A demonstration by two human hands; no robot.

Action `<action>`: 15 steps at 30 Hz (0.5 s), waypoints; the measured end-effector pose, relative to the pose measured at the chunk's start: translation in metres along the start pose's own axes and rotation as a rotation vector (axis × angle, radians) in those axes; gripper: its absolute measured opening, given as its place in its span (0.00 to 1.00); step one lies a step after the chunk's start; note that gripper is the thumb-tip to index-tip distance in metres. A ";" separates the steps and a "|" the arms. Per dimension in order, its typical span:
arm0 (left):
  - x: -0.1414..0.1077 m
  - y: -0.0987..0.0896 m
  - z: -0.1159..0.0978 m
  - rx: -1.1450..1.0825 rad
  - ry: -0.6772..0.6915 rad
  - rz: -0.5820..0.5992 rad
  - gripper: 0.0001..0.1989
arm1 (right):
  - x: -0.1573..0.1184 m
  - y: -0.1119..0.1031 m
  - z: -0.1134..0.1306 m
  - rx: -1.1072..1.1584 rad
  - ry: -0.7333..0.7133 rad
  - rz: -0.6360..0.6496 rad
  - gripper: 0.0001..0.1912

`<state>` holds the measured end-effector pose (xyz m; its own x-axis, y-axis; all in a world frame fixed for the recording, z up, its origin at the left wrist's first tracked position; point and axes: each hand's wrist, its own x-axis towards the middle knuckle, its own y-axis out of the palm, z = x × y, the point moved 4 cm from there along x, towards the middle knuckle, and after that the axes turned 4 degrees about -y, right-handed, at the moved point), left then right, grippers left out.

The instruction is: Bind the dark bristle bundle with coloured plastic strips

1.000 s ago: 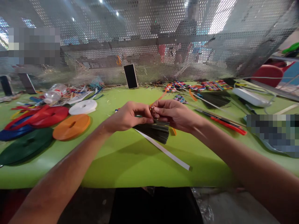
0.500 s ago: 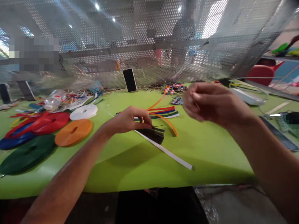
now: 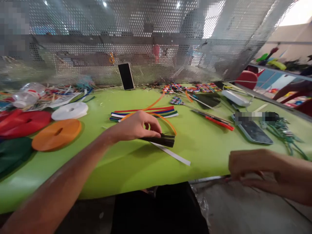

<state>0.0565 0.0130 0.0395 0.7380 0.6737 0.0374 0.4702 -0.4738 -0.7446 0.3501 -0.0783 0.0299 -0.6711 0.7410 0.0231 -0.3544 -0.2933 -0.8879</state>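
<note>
My left hand is closed on a bundle of black strips, thumb and fingers pinching it just above the table. A white strip sticks out from beneath the bundle. Behind my left hand lies a row of red, blue, green and white strips, with an orange strip curving across them. Over the front right table edge is my right hand, slightly blurred. Its fingers are loosely bent, a gap shows between them and the thumb, and I see nothing held.
Rolls of orange, white, red and green strip lie left. A phone stands at the back by a perforated metal screen. Rightward are a red-handled tool, another phone and keys.
My right hand has dropped from above the table to its front right edge, and its pinch has loosened. My left hand still holds the black strips. The view has turned rightward.
</note>
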 end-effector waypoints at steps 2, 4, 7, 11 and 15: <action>0.001 0.003 0.001 -0.006 -0.008 0.008 0.08 | 0.028 -0.006 0.016 0.113 -0.044 0.026 0.07; 0.002 0.005 0.002 -0.016 -0.017 0.007 0.08 | 0.064 -0.015 0.028 0.149 -0.126 -0.154 0.08; 0.002 0.005 0.004 -0.016 -0.019 -0.008 0.07 | 0.117 -0.007 0.036 0.205 -0.217 -0.132 0.09; 0.001 0.004 0.005 -0.002 0.025 -0.026 0.06 | 0.154 0.009 0.035 0.287 -0.254 0.044 0.06; 0.001 0.005 0.003 -0.019 0.078 -0.031 0.05 | 0.159 0.013 0.032 0.351 -0.238 0.111 0.05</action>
<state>0.0585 0.0128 0.0336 0.7577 0.6428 0.1127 0.5023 -0.4641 -0.7296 0.2183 0.0166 0.0366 -0.8345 0.5454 0.0777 -0.4435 -0.5814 -0.6821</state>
